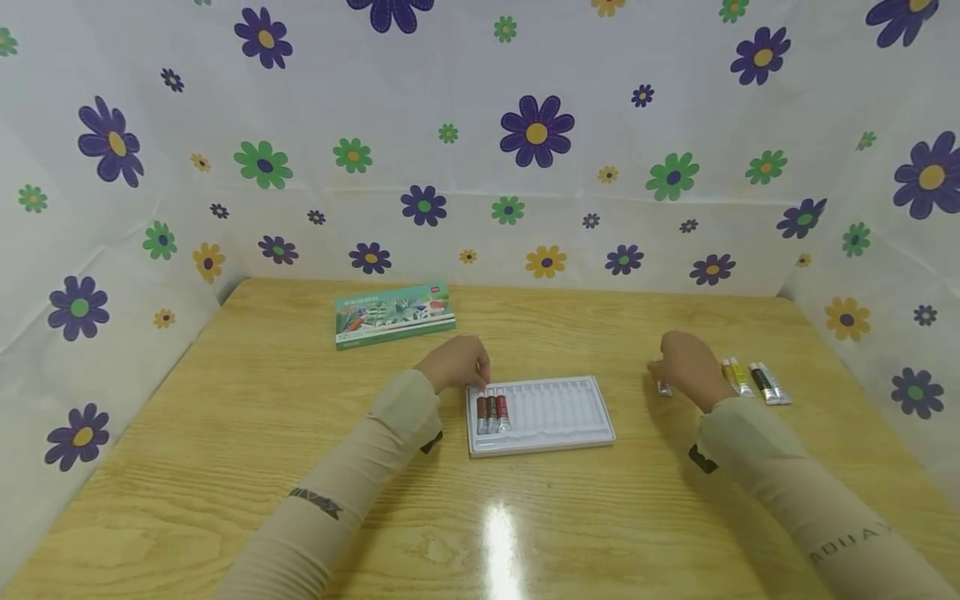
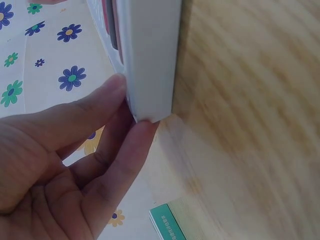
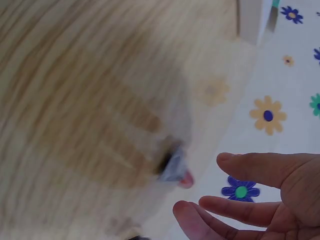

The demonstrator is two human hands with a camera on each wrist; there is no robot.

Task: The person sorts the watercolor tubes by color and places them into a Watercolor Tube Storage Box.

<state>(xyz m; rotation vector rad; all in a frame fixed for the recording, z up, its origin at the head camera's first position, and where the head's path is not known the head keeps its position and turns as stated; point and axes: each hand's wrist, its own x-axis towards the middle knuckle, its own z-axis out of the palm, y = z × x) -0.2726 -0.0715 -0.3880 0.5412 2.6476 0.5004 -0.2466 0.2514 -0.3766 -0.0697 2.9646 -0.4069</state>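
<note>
A white plastic tray (image 1: 558, 408) lies on the table, with three paint tubes (image 1: 492, 412) in brown and red shades in its left slots. My left hand (image 1: 459, 362) pinches the tray's far left corner; the left wrist view has the thumb on the rim and a finger against the corner (image 2: 150, 100). To the right of the tray, my right hand (image 1: 688, 367) hovers at a small paint tube (image 1: 664, 389) that it partly hides. In the right wrist view its thumb and fingers are spread, apart from a blurred silvery tube (image 3: 174, 167).
Farther right lie yellow-toned paint tubes (image 1: 738, 377) and a dark tube (image 1: 763, 383) beside a pale one. A green illustrated paint box (image 1: 395, 317) rests at the back left of the wooden table (image 1: 247, 400). Flower-patterned cloth (image 1: 450, 92) encloses the back and sides.
</note>
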